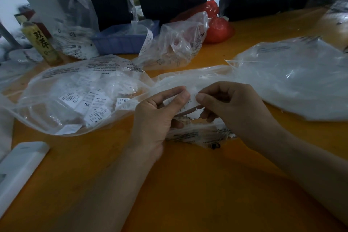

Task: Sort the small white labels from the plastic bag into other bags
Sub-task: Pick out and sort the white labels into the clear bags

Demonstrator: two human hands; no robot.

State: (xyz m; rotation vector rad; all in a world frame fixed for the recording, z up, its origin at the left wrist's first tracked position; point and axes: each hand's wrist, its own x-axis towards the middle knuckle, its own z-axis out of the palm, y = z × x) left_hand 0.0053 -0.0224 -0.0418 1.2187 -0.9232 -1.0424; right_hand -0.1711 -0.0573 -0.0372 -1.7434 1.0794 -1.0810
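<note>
On the orange table (188, 184), clear bags (75, 96) surround both hands (188, 111).

Bare tabletop (188, 184) near front; label bag (75, 96) left, white bag (291, 81) right, crate (120, 41) behind.

The label (190, 104) print is too blurred to read; curled fingers (209, 98) cover part of it. The white box (20, 167) is perhaps a device, cut by the left edge.
</note>
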